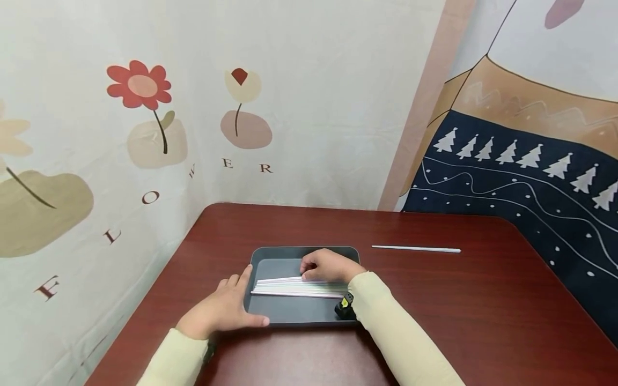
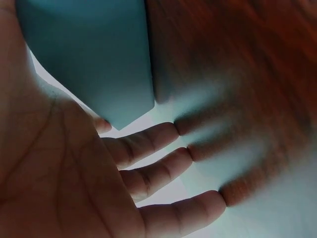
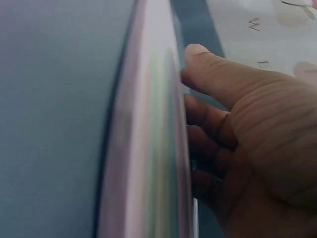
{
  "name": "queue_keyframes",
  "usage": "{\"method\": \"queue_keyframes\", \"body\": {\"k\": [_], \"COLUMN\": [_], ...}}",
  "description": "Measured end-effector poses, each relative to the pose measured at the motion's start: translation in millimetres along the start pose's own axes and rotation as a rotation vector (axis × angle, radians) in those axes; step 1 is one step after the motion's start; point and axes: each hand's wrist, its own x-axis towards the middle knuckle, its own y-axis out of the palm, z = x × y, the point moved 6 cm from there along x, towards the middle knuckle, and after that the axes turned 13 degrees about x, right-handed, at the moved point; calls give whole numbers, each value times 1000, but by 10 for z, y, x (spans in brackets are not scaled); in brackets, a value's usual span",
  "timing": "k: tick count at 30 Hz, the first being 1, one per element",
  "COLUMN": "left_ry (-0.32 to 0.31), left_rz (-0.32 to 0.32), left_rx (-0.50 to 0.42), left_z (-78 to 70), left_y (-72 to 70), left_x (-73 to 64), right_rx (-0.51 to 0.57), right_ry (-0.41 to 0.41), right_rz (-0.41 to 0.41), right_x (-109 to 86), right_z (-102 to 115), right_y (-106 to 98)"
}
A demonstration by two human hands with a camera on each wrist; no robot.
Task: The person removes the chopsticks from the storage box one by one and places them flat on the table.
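A shallow grey tray (image 1: 304, 313) holds a bundle of thin pale chopsticks (image 1: 289, 288), lying sideways; pink, green and purple tints show on the chopsticks (image 3: 148, 148) in the right wrist view. My left hand (image 1: 224, 311) rests at the tray's left side, fingers spread along the rim and thumb at the near corner. In the left wrist view, straight fingers (image 2: 148, 144) extend past the tray's corner (image 2: 124, 94). Over the tray, my right hand (image 1: 328, 266) has bent fingers and its thumb tip at the bundle's far edge. I cannot tell whether it pinches a chopstick.
A single white chopstick (image 1: 415, 249) lies on the reddish-brown table (image 1: 458, 300), right of the tray and towards the back. Behind the table hangs a printed flower cloth (image 1: 318, 107), with a dark tree-patterned cloth (image 1: 507, 177) at the right.
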Motion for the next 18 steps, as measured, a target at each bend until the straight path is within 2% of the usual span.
{"method": "queue_keyframes", "body": {"k": [6, 18], "left_ry": [1, -5], "left_rz": [3, 16], "left_rx": [-2, -2], "left_z": [-1, -9], "left_y": [4, -3], "left_x": [7, 12], "right_rx": [-65, -118], "right_ry": [-1, -39], "right_rz": [-10, -33], "right_x": [17, 28], "right_z": [19, 43], "right_y": [10, -1]}}
